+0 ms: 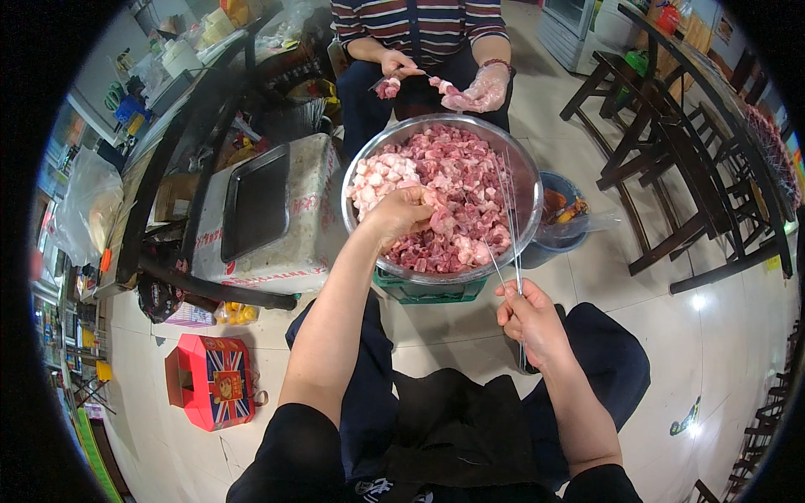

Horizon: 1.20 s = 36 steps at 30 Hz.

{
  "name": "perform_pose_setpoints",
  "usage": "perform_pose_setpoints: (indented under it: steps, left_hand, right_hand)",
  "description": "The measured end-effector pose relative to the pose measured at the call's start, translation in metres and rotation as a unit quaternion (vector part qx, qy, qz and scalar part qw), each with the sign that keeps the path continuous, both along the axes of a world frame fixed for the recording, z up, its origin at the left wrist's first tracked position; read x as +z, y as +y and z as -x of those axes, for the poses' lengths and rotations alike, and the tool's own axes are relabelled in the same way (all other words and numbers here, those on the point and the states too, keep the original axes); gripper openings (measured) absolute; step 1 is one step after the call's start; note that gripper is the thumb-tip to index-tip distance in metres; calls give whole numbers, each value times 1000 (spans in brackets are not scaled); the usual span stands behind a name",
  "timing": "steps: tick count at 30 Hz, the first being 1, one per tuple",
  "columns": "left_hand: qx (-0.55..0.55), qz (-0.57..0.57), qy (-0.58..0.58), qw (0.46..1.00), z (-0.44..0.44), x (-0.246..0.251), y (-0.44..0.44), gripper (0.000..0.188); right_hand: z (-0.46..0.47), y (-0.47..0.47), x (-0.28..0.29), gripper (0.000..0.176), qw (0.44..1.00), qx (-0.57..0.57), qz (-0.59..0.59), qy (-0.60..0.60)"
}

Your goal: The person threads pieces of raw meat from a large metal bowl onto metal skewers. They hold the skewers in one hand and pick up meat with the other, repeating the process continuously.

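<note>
A large steel bowl [529, 188] holds diced red meat [459, 151], with a heap of pale fat cubes [383, 179] at its left side. Over the middle of the bowl, my left hand [402, 217] pinches a piece of pinkish meat [442, 217]. My right hand [528, 314], at the bowl's near right edge, grips several thin metal skewers [517, 251]. Most of their points reach up over the meat; one skewer is set apart and leans left. I see no meat on these skewers.
Across the bowl a seated person [418, 38] holds a skewer with meat, one hand in a clear plastic glove. The bowl rests on a green crate [427, 292]. A blue bucket [553, 245] stands to its right. At left, a black tray [256, 201] lies on a box [308, 220].
</note>
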<state>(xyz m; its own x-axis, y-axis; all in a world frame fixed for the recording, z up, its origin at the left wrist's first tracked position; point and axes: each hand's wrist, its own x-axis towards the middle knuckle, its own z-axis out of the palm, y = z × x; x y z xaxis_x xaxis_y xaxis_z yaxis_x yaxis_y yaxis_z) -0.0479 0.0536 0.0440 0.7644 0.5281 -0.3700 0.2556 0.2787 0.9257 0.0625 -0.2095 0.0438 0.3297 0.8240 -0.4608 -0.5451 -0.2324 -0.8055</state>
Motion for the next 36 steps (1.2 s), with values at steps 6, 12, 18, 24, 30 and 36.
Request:
perform_pose_setpoints:
  steps: [6,12,18,24,30,36]
  left_hand:
    - [-28,-92,50,994,-2,-1,3,14]
    - [8,54,56,997,2,4,1,23]
    - [0,198,-3,980,4,6,9,29]
    - [1,-98,61,993,6,1,5,19]
    - [-12,-219,57,974,4,4,-1,16]
    - [-57,-186,88,977,8,-7,7,12]
  right_hand:
    - [1,0,-1,19,1000,1,-1,-1]
    - [1,0,-1,19,1000,2,4,2]
    - [0,-2,-3,18,1000,4,1,7]
    - [0,-3,-6,18,1000,8,-3,1]
    - [0,-4,-6,17,1000,8,4,-5]
    - [-1,-3,-4,18,1000,5,11,-5]
